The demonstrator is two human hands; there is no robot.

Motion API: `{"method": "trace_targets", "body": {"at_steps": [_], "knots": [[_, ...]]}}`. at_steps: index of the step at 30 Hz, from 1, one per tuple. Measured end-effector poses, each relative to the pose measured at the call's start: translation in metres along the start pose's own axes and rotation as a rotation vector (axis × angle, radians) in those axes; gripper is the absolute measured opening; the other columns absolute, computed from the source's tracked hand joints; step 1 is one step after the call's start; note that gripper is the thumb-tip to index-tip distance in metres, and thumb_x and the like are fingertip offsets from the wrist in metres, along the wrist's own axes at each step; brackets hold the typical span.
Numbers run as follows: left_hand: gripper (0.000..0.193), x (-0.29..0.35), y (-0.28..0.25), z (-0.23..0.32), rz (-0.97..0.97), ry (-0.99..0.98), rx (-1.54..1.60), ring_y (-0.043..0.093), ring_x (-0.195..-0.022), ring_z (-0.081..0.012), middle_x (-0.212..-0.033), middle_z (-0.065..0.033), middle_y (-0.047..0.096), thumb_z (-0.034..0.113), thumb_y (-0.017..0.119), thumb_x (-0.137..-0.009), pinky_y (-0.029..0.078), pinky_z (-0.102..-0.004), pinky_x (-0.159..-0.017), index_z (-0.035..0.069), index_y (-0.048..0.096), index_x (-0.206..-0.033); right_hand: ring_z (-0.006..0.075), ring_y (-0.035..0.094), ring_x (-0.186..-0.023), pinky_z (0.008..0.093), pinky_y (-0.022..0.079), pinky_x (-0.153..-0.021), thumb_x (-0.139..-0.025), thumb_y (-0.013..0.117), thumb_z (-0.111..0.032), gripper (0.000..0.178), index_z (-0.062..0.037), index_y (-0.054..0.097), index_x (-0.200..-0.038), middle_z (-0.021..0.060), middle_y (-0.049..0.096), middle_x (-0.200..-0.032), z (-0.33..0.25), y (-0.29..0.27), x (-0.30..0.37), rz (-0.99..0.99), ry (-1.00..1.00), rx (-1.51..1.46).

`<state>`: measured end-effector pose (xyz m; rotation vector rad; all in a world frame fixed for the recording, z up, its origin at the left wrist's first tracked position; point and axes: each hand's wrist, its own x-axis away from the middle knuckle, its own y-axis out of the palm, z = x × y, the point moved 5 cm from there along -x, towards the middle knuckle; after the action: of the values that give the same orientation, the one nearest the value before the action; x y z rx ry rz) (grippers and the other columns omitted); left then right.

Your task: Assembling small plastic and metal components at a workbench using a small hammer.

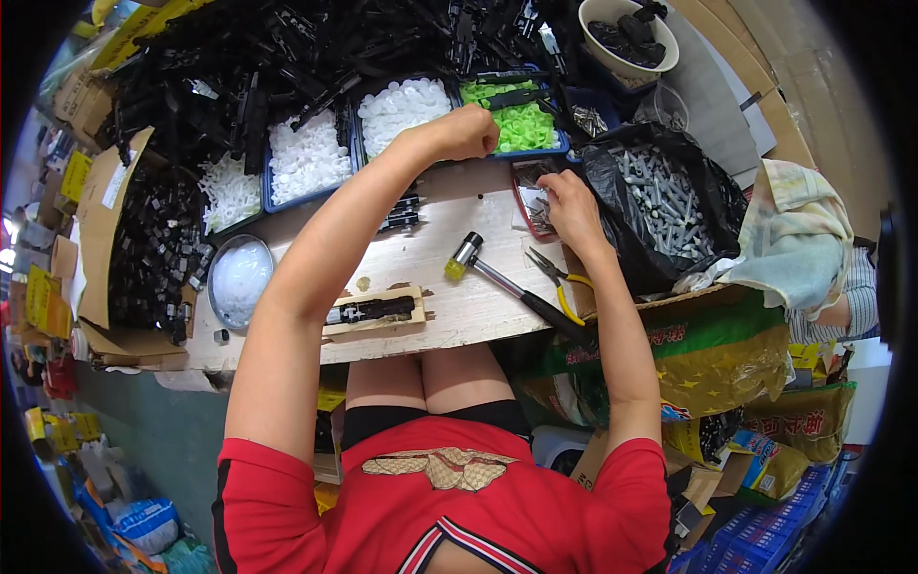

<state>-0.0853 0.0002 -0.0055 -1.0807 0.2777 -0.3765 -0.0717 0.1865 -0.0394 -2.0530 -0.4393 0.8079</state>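
Note:
My left hand (469, 132) is curled closed at the near left edge of a blue bin (562, 151) of bright green plastic parts (524, 129). Whatever it may hold is hidden. My right hand (574, 212) reaches into a small red tray (522, 199) of thin metal pieces, its fingertips drawn together; I cannot make out anything between them. Under my left forearm, a black part (375, 309) rests in a wooden block (417, 298) at the table's front edge. Another black part (402, 212) lies farther back, partly covered by that arm.
A yellow-tipped hammer (467, 251) and yellow-handled pliers (557, 277) lie mid-table. White plastic parts (311, 158) fill bins at the left. Black assemblies (239, 67) are heaped behind. A black bag (612, 182) of grey cylinders, a cloth (798, 230) and a silver bowl (239, 277) flank the workspace.

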Motion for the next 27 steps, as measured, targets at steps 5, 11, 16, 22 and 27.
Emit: {"method": "trace_targets", "body": {"at_steps": [5, 11, 16, 22, 27], "knots": [[0.004, 0.020, -0.008, 0.005, 0.227, -0.066, 0.075, 0.060, -0.068, -0.0189, -0.075, -0.0100, 0.062, 0.001, 0.059, -0.074, 0.046, -0.0289, -0.061, 0.000, 0.060, -0.078, 0.0273, 0.057, -0.074, 0.0327, 0.045, -0.068, -0.080, 0.053, -0.003, 0.014, -0.0027, 0.061, -0.091, 0.0126, 0.058, -0.081, 0.001, -0.003, 0.005, 0.010, 0.033, -0.112], [0.014, 0.112, 0.019, 0.045, 0.543, -0.081, 1.545, 0.059, -0.070, -0.0155, -0.083, -0.0117, 0.061, 0.002, 0.057, -0.084, 0.050, -0.0284, -0.062, -0.001, 0.055, -0.097, 0.0091, 0.056, -0.071, 0.0225, 0.045, -0.062, -0.080, 0.059, -0.005, 0.012, -0.0028, 0.061, -0.092, 0.0030, 0.062, -0.081, -0.023, -0.002, 0.020, -0.119, 0.386, -0.946], [0.020, 0.184, 0.075, 0.072, 0.603, -0.055, 1.927, 0.059, -0.073, -0.0175, -0.089, -0.0105, 0.061, 0.007, 0.057, -0.086, 0.050, -0.0306, -0.067, 0.005, 0.056, -0.106, 0.0081, 0.054, -0.072, 0.0211, 0.043, -0.069, -0.082, 0.061, -0.008, 0.011, -0.0014, 0.061, -0.091, 0.0021, 0.061, -0.084, -0.108, 0.008, 0.039, -0.326, 0.340, -1.453], [0.011, 0.228, 0.088, 0.084, 0.750, -0.053, 1.988, 0.059, -0.070, -0.0187, -0.086, -0.0106, 0.059, 0.011, 0.053, -0.088, 0.051, -0.0330, -0.065, 0.005, 0.054, -0.098, 0.0077, 0.052, -0.071, 0.0207, 0.041, -0.065, -0.081, 0.062, -0.008, 0.013, -0.0016, 0.061, -0.093, 0.0011, 0.059, -0.085, -0.154, 0.041, 0.060, -0.395, 0.422, -1.620], [0.011, 0.247, 0.088, 0.086, 0.833, -0.020, 1.952, 0.061, -0.073, -0.0187, -0.088, -0.0111, 0.061, 0.008, 0.054, -0.087, 0.052, -0.0331, -0.066, 0.005, 0.054, -0.098, 0.0103, 0.054, -0.066, 0.0227, 0.044, -0.062, -0.083, 0.059, -0.009, 0.013, -0.0006, 0.059, -0.094, 0.0033, 0.058, -0.076, -0.177, 0.057, 0.071, -0.438, 0.493, -1.665]]}}
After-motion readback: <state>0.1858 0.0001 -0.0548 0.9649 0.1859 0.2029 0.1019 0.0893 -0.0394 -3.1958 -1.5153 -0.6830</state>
